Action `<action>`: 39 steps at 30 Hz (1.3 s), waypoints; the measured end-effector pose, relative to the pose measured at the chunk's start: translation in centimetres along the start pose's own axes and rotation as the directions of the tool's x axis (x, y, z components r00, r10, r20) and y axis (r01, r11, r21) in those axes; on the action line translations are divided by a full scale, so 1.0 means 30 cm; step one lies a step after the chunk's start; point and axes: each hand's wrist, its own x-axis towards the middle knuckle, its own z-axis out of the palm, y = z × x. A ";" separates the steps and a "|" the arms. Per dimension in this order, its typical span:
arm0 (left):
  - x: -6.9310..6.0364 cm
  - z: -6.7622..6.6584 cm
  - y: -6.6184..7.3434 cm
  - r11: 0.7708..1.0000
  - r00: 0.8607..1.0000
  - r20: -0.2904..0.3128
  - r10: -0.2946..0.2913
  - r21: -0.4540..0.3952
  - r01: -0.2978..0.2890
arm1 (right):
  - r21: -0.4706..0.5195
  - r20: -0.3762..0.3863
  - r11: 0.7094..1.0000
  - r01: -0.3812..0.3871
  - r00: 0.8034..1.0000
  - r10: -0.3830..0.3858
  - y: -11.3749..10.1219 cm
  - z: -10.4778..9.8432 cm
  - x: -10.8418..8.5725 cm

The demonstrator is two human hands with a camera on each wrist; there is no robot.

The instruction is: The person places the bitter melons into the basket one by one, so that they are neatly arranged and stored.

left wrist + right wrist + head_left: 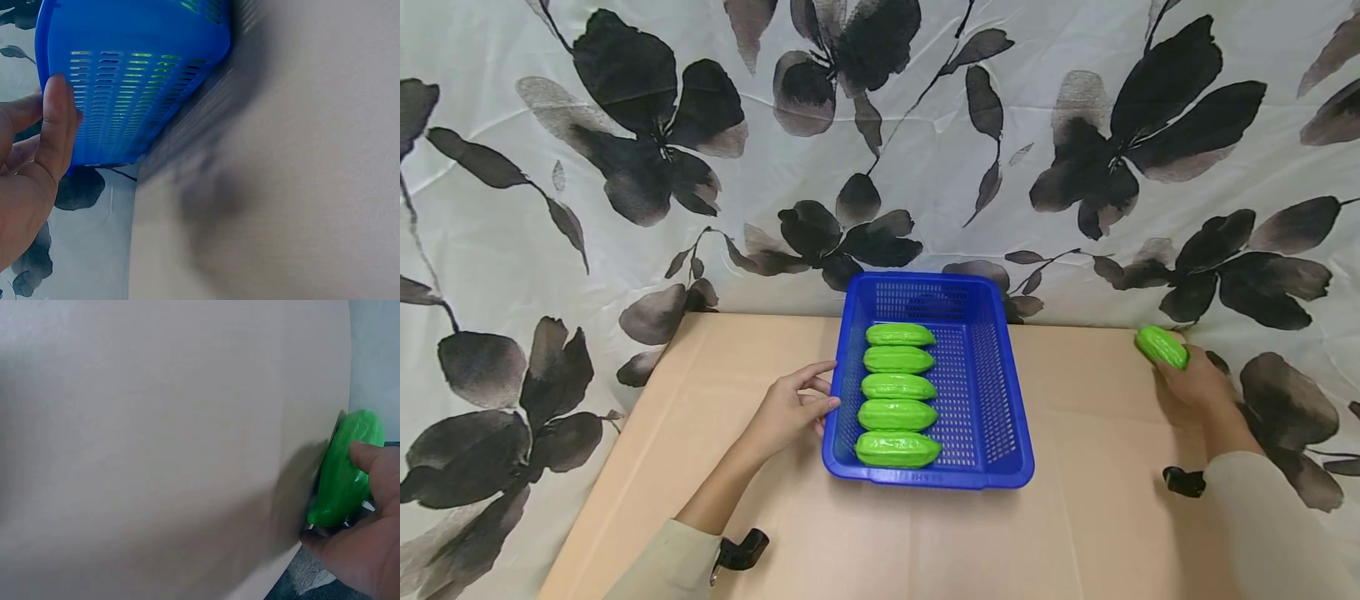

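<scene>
A blue plastic basket (pixel 981 400) stands on the tan board, with several glossy green ridged gourds (pixel 898 386) stacked in a column along its left side. At the basket's left rim is my left hand (pixel 793 406); its fairly straight fingers touch the rim. In the left wrist view the same hand (pixel 37 150) rests its fingertips against the basket's slotted side wall (pixel 119 94). Far to the right, my right hand (pixel 1197 383) holds another green ridged gourd (pixel 1161 347). The right wrist view has the thumb of that hand (pixel 369 531) lying over this gourd (pixel 347 472).
The tan board (pixel 1097 467) spreads under the basket and both hands. Behind it and around its sides lies white cloth with dark flower prints (pixel 940 167). Black wrist straps or mounts (pixel 743 550) show at both wrists.
</scene>
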 end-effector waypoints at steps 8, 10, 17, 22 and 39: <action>-0.005 -0.004 -0.002 1.000 1.000 0.009 0.008 -0.008 -0.008 | 0.045 -0.063 0.998 0.053 0.997 -0.050 -0.016 0.009 -0.041; -0.004 -0.004 -0.003 1.000 1.000 0.013 0.009 -0.014 -0.009 | 0.057 -0.086 0.995 0.084 0.993 -0.079 -0.025 0.009 -0.051; -0.007 -0.007 -0.003 1.000 1.000 0.013 0.012 -0.006 -0.012 | 0.113 -0.141 0.954 0.278 0.955 -0.262 -0.065 0.010 -0.070; -0.011 -0.009 -0.004 1.000 1.000 0.017 0.018 0.000 -0.018 | 0.134 -0.172 0.912 0.389 0.915 -0.365 -0.121 0.008 -0.097; -0.010 -0.009 -0.020 0.999 0.999 0.027 0.029 -0.026 -0.029 | 0.196 -0.091 0.839 0.508 0.861 -0.501 -0.427 -0.018 -0.184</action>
